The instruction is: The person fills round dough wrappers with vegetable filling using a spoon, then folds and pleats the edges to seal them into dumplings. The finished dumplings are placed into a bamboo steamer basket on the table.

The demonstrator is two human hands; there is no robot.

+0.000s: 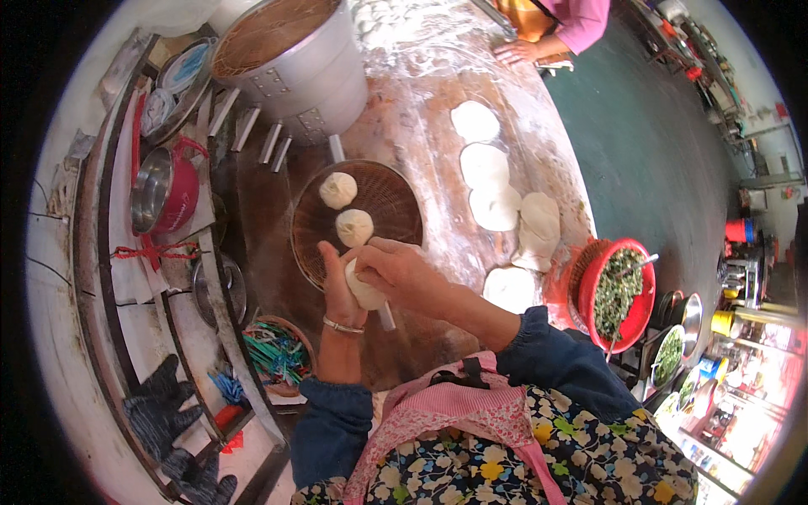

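Observation:
My left hand [341, 290] cups a piece of white dough [365, 287] from the left, with a bracelet at the wrist. Bent over its upper edge, the fingers of my right hand [394, 268] pinch the dough; whether there is filling inside is hidden. Just beyond my hands lies a round woven steamer tray [394, 196]. Two pleated buns, one farther off [338, 190] and one nearer [355, 228], sit on it. Several flat dough rounds [484, 165] lie on the floured wooden table [416, 145] to the right.
A red bowl of chopped green filling [618, 297] with a utensil stands at right. A large metal steamer [303, 76] stands at far left. Shelving on the left holds a red pot [167, 189] and black gloves [161, 404]. At the far end is another person's hand [517, 52].

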